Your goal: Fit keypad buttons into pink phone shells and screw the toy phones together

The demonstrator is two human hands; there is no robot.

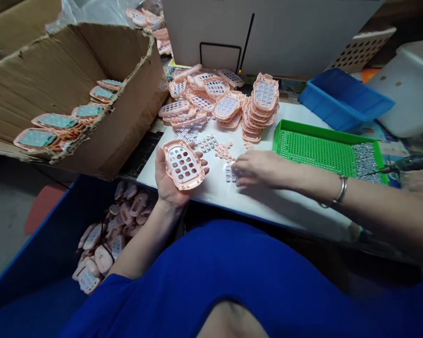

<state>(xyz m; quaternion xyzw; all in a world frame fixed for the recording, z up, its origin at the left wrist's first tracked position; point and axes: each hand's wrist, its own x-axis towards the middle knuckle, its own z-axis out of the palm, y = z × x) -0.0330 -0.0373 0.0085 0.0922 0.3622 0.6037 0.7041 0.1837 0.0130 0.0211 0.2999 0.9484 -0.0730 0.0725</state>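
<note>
The person's blue shirt (232, 277) fills the bottom of the view, and both bare forearms reach out from it over the edge of the white table (275, 211). Below and to the left, a deep blue bin (38, 253) holds a heap of pink parts (105, 244).

The left hand (169, 183) is raised palm up just over the near table edge, wrist bent back. Its fingers and thumb curl around the rim of a pink keypad shell (182, 164), which lies face up on the palm and shows its rows of open button holes.

The right hand (259, 169) lies palm down, low over the table, with its forearm coming in from the right and a bangle (340, 190) on the wrist. Its fingers are drawn close together and point left, with the tips on a small pale button mat (230, 175) lying on the table. Whether they pinch it or only touch it cannot be told.

Just beyond, loose button pieces (220, 149) are scattered. To the right lies a green perforated tray (313, 150). Farther back stand a stack of pink shells (262, 105) and a looser pile (197, 96). A torn cardboard box (120, 112) at the left holds more shells with teal backs (54, 121). A blue tub (345, 96) sits at the far right.
</note>
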